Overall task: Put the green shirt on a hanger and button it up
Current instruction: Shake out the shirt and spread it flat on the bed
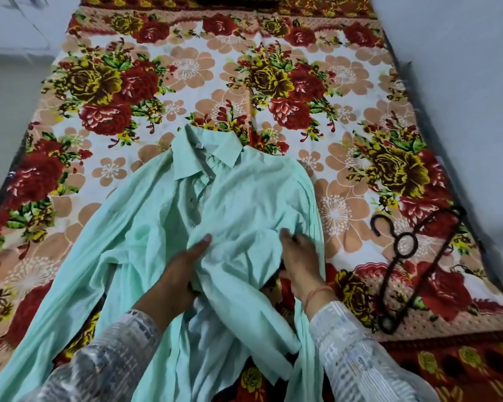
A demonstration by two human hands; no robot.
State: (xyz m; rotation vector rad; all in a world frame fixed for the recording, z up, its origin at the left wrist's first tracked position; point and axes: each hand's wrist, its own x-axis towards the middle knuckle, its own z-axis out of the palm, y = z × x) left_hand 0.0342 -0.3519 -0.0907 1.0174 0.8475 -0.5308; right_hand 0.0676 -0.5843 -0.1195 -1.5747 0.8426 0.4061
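Observation:
A pale green shirt (238, 192) lies spread on the bed, collar away from me, its front mostly unbuttoned and its sleeves trailing toward me. My left hand (177, 274) reaches under the shirt's right front panel, thumb on top, gripping the fabric edge near the placket. My right hand (299, 256) lies on the same panel near its side seam, fingers curled into the cloth. A dark hanger (401, 265) lies flat on the bedsheet to the right of the shirt, hook pointing away from me, apart from both hands.
The floral bedsheet (186, 82) covers the whole bed. The bed's right edge (436, 134) runs diagonally beside a pale floor. A white cupboard or wall stands at the far left (12, 30).

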